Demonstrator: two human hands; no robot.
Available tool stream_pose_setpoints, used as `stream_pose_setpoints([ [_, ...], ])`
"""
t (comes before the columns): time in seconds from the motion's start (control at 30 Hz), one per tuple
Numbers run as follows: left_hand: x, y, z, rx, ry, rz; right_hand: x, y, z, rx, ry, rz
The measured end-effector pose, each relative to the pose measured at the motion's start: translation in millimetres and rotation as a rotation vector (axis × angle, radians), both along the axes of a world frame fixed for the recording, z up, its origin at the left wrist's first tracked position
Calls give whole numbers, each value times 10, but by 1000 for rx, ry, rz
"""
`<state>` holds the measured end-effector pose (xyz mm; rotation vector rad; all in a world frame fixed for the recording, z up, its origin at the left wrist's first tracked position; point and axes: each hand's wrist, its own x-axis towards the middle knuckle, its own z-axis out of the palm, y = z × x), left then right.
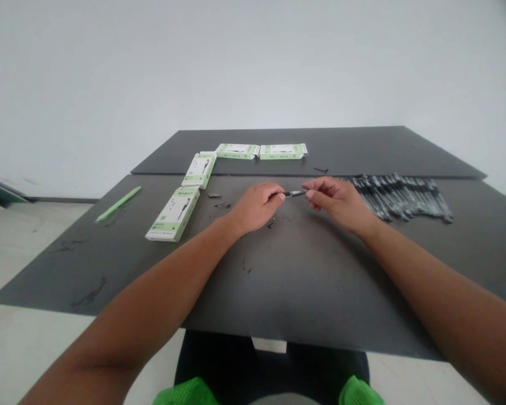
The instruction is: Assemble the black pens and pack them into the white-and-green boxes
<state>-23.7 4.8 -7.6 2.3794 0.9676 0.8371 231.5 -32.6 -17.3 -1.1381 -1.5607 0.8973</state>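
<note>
Between my two hands, above the dark table, is a black pen lying roughly level. My left hand is closed around its left part. The fingertips of my right hand pinch its right end, which they partly hide. Several small black pen parts, such as one piece and another piece, lie on the table left of my left hand. Just right of my right hand is a row of several black, clear-barrelled pens laid side by side.
Several green-and-white pen boxes, such as a near box and a far box, lie left and back. A bright green stick-like tool is at the left. A small black piece sits by the seam of the dark table.
</note>
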Motion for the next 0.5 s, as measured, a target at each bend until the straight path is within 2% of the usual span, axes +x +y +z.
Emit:
stream_pose_setpoints([
  [0.37,-7,6,-9,42,59,-13,-10,-47,23,9,-86,16],
  [0.5,1,-5,-6,54,61,-30,-12,-54,40,81,-170,12],
])
